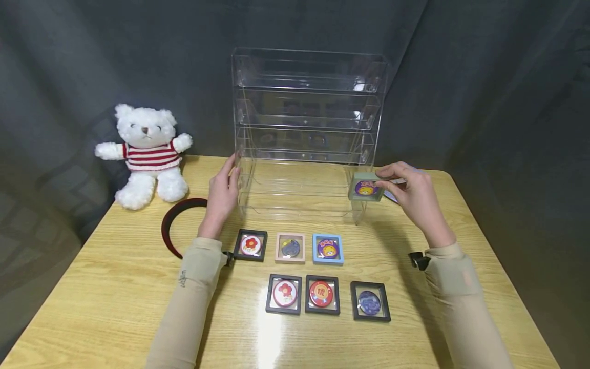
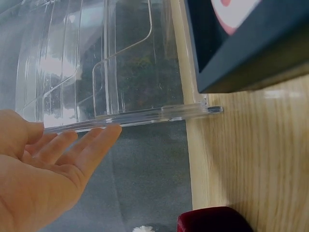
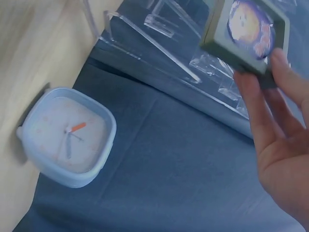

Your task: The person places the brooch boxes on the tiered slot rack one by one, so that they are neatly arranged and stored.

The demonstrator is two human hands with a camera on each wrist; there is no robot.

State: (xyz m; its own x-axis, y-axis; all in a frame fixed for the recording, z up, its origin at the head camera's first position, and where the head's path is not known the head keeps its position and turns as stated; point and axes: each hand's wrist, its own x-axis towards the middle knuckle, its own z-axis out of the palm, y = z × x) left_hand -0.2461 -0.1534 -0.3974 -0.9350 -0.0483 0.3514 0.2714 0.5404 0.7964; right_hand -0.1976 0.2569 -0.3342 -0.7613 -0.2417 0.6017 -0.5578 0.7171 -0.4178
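A clear acrylic tiered display rack (image 1: pixel 301 123) stands toward the back of the wooden table. My left hand (image 1: pixel 224 188) touches its left side; in the left wrist view, the fairly straight fingers (image 2: pixel 99 150) lie along the side panel's edge. My right hand (image 1: pixel 412 192) pinches a green square display frame (image 1: pixel 355 195) between thumb and fingers, at the rack's lower right front. Inside that frame is a purple badge with a yellow bear (image 3: pixel 251 26). Nearer me lie a black frame (image 1: pixel 251 259), a pink frame (image 1: pixel 291 261) and a blue frame (image 1: pixel 329 261), each holding a round badge.
Several more black frames (image 1: pixel 283 310) with badges lie in a front row. A white teddy bear (image 1: pixel 146 130) in a striped top sits at the back left. A dark red headband (image 1: pixel 169 225) is beside my left forearm. A pale blue clock (image 3: pixel 67 135) stands right of the rack.
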